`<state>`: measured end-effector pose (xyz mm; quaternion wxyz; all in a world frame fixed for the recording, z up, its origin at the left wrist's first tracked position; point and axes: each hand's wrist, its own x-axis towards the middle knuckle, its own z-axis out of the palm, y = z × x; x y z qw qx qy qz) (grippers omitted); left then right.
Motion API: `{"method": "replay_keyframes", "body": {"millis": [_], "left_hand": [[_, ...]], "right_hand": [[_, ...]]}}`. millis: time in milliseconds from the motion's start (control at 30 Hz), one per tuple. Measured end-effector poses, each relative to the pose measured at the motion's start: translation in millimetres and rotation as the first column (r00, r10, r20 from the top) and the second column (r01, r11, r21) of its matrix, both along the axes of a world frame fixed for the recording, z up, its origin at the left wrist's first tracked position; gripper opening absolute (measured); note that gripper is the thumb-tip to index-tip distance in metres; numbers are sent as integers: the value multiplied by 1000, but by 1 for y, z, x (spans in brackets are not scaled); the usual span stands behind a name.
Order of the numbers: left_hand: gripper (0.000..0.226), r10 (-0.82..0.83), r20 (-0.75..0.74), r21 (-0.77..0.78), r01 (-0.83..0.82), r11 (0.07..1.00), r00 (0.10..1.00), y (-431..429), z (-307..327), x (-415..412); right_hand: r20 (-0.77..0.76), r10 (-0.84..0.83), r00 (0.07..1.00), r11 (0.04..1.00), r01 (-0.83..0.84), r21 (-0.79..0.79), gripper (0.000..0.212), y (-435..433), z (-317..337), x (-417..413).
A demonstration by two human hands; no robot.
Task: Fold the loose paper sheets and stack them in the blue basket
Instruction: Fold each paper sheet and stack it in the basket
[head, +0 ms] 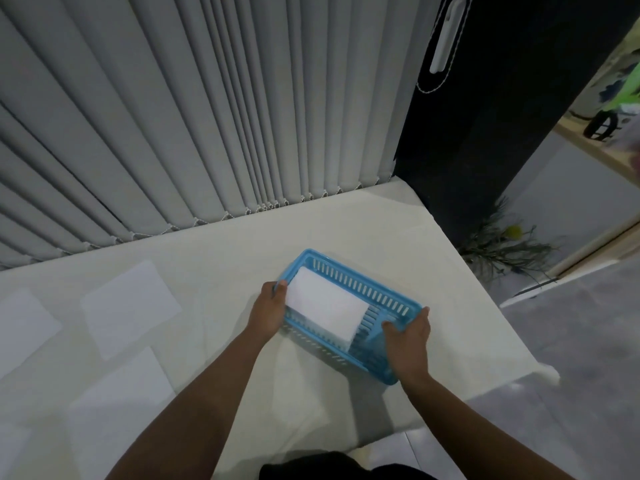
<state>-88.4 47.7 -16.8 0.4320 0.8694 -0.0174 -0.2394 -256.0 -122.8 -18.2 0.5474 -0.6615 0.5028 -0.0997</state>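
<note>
Fingers of both hands grip one blue basket (349, 271) holding one folded sheet (325, 308); three loose sheets (130, 306) lie left.

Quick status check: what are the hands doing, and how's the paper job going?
Left hand and right hand grip blue basket ends. Folded paper inside. Loose sheets unfolded on table. Nothing in the way.

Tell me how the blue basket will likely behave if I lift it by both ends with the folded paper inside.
The blue basket looks like thin slotted plastic, so it is probably light and may flex slightly. The left hand and right hand grip opposite ends, which should keep it level. The folded paper lies loose inside and could slide if the basket tilts.
</note>
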Motion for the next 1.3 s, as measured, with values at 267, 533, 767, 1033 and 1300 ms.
{"method": "replay_keyframes", "body": {"millis": [267, 533, 767, 1033, 1300], "left_hand": [[45, 183, 48, -19, -182, 983, 982, 52, 6, 3], [44, 282, 60, 22, -284, 959, 958, 126, 13, 22], [46, 216, 37, 86, -218, 972, 976, 158, 9, 46], [41, 64, 89, -12, -64, 998, 994, 164, 0, 63], [50, 8, 109, 16, -9, 1000, 994, 188, -10, 67]], "right_hand": [[18, 154, 988, 988, -154, -15, 76, 11, -22, 36], [33, 268, 963, 963, -269, 11, 64, 79, 5, 81], [39, 217, 975, 976, -216, -29, 72, 134, -1, 83], [-106, 161, 981, 980, -171, -100, 95, 158, -9, 76], [-357, 227, 906, 800, -383, -462, 92, 176, -1, 75]]}}
